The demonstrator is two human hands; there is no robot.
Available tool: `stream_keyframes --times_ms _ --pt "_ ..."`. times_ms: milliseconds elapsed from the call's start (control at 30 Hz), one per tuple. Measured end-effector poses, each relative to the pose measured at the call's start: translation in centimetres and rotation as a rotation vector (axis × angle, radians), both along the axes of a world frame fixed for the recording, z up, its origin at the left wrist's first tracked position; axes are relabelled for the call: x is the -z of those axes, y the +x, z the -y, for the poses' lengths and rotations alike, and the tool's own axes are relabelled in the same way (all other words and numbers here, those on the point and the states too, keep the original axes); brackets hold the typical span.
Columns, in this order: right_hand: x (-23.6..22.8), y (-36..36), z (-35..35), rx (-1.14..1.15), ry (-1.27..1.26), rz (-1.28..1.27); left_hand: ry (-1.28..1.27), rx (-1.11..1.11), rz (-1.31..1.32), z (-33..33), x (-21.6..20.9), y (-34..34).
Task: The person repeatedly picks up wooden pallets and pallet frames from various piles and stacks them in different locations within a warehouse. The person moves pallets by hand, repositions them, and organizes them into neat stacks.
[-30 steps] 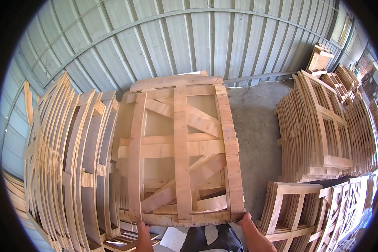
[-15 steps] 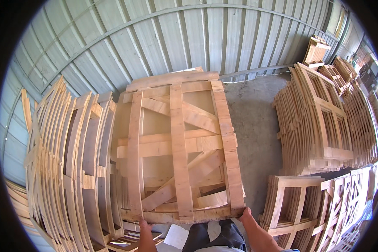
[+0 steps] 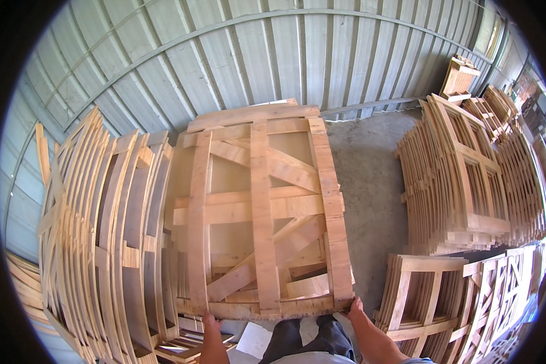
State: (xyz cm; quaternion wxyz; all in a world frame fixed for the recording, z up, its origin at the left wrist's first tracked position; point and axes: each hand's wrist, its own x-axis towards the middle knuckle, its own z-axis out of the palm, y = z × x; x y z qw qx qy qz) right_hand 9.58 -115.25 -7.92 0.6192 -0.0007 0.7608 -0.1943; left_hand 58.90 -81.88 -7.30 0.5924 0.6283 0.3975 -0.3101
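A large wooden slatted frame [image 3: 262, 212], with three long slats, crosspieces and diagonal braces, lies before me on top of other wooden pieces and a flat panel. My left hand [image 3: 211, 327] grips its near edge towards the left, and my right hand [image 3: 356, 310] holds the near right corner. Both hands are closed on the wood; the fingers underneath are hidden. At the far end of the frame, a wide board [image 3: 249, 116] lies across.
Tall stacks of wooden frames [image 3: 112, 242] stand close on my left. More stacked frames [image 3: 452, 176] line the right side, with another group [image 3: 428, 297] nearer me. A corrugated metal wall [image 3: 285, 54] closes the back. Concrete floor [image 3: 370, 176] shows to the frame's right.
The view has shifted slightly, so most things sit a little further right in it. Both hands keep their hold on the frame's near edge.
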Motion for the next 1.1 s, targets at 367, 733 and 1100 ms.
stream_keyframes --times_ms 367,733,1100 --pt "-3.5 0.9 0.6 -1.001 -0.270 -0.696 0.031 -0.011 -0.025 0.1 0.6 0.0" --pt "-3.7 -0.1 0.8 -1.301 -0.368 -0.764 0.002 0.004 -0.043 0.3 0.8 0.3" --pt "-3.3 -3.1 2.6 -1.770 -0.526 -0.703 -0.161 0.039 -0.037 -0.5 -2.8 -0.5"
